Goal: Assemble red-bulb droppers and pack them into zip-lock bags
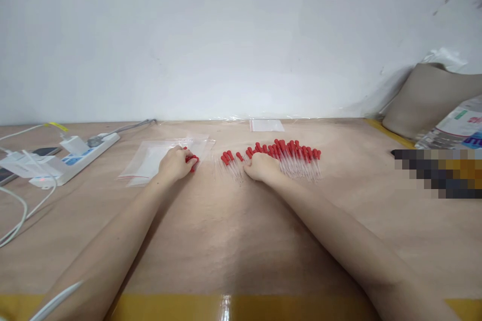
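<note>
Several droppers with red rubber bulbs and thin clear tubes (291, 153) lie in a loose row on the brown-covered table. My left hand (176, 164) is closed around a small bunch of red-bulbed droppers (193, 161); their tubes are mostly hidden. Beneath and beside that hand are clear zip bags (141, 160) with a red line along the edge. My right hand (261, 166) rests at the left part of the row, fingers curled down with the thumb beside a dropper (240, 157). What its fingertips hold is hidden. A few droppers (228, 158) lie between my hands.
A white power strip (81, 165) with plugged-in chargers and cables stands at the left. Near the wall lies another small clear bag (267, 125). On the right are a grey-brown container (429, 95), a plastic-wrapped pack (459, 123) and a pixelated dark object (444, 173).
</note>
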`<state>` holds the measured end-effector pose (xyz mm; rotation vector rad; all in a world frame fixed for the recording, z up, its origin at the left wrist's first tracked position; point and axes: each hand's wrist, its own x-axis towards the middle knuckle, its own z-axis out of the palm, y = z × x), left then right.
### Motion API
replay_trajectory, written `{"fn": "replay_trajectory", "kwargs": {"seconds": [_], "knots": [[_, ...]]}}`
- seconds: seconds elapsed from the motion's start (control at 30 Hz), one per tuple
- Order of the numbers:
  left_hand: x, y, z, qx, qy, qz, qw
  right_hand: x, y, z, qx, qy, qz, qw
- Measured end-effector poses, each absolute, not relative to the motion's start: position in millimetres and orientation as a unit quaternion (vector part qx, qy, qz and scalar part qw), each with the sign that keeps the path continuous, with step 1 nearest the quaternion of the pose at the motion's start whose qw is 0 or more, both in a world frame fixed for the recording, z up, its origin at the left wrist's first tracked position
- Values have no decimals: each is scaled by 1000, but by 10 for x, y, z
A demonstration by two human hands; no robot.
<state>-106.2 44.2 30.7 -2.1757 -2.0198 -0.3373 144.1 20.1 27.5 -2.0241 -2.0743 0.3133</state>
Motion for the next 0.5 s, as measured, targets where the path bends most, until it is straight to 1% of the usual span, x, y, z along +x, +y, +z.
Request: {"fn": "replay_trajectory", "kwargs": {"seconds": [0.2,0.33,0.4,0.5], "knots": [[-1038,431,319,-711,-687,-133,71,1545,204,341,-688,-695,135,161],[-1023,418,398,-699,-695,-155,57,1752,145,390,-668,-694,128,235],[-943,375,443,-702,-685,-191,45,1869,71,370,-631,-710,124,287],[-682,233,435,-726,-617,-303,-10,2021,-80,275,-553,-747,126,347]]}}
